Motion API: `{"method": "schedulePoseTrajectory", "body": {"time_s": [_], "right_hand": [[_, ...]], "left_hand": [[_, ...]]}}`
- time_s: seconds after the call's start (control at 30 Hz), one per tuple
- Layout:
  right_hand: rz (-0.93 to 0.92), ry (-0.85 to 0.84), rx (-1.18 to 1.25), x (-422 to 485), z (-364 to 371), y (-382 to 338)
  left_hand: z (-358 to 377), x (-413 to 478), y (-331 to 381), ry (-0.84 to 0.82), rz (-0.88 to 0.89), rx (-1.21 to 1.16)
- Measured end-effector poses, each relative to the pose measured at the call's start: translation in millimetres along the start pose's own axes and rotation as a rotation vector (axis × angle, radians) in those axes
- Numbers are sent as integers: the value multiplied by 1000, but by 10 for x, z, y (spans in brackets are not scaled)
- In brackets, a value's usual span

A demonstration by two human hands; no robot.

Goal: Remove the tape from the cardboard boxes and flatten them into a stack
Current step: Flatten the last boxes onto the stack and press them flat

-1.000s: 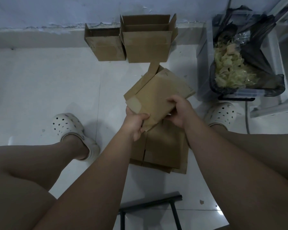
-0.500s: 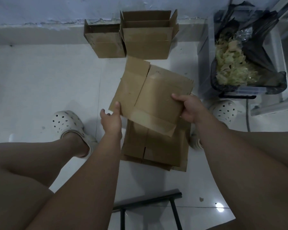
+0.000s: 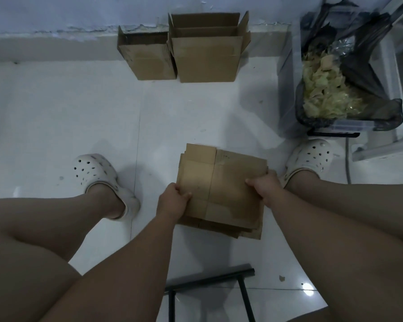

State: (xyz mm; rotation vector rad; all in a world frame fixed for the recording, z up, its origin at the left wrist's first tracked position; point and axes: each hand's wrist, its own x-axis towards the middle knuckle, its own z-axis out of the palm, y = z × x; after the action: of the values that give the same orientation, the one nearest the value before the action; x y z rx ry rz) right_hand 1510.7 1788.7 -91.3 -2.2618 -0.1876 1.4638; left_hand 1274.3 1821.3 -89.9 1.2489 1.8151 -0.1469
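Note:
A flattened cardboard box point(image 3: 226, 182) lies on top of a stack of flattened boxes point(image 3: 249, 231) on the white floor between my feet. My left hand point(image 3: 172, 201) grips its left edge, thumb on top. My right hand point(image 3: 264, 188) grips its right edge, thumb on top as well. Two unflattened boxes stand by the far wall: a smaller one point(image 3: 147, 59) on the left and a larger open one point(image 3: 207, 54) beside it, with tape across its front.
A bin lined with a black bag point(image 3: 349, 112) holds crumpled yellowish tape at the right, beside a white frame point(image 3: 386, 145). My white clogs point(image 3: 96, 173) point(image 3: 310, 156) flank the stack. A black metal stool frame point(image 3: 219, 280) is below me.
The flattened box was held up and unfolded in front of me; both hands have brought it down flat onto the stack, and my left hand now grips its left edge.

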Motion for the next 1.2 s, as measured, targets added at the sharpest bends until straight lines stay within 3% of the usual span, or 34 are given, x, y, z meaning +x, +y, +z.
{"method": "schedulePoseTrajectory", "body": {"time_s": [0.17,0.3,0.4,0.47,0.57,0.73,0.9,1.03,1.2], "right_hand": [[-237,174,-600,-87,84,176],[-375,63,-998,-171,202,365],[-342,-17,-1110,-195,364,450],[-321,-33,-1168,-181,409,428],[-315,-55,-1244,-101,414,220],[-410,-198,-1409,-73,507,-300],[-473,-98,-1229,-164,680,-727],[-581,37,-1087,-135,762,-1291],[-693,108,-1168,21,801,-1914]], "left_hand": [[100,9,-72,2,58,205],[201,-4,-64,99,141,334],[304,-8,-70,187,452,719],[439,-59,-32,17,681,859],[610,-143,-7,-193,589,852],[558,-169,152,-311,419,850],[339,21,708,-367,439,600],[21,115,1054,-185,472,416],[-305,62,1190,-156,353,-328]]}}
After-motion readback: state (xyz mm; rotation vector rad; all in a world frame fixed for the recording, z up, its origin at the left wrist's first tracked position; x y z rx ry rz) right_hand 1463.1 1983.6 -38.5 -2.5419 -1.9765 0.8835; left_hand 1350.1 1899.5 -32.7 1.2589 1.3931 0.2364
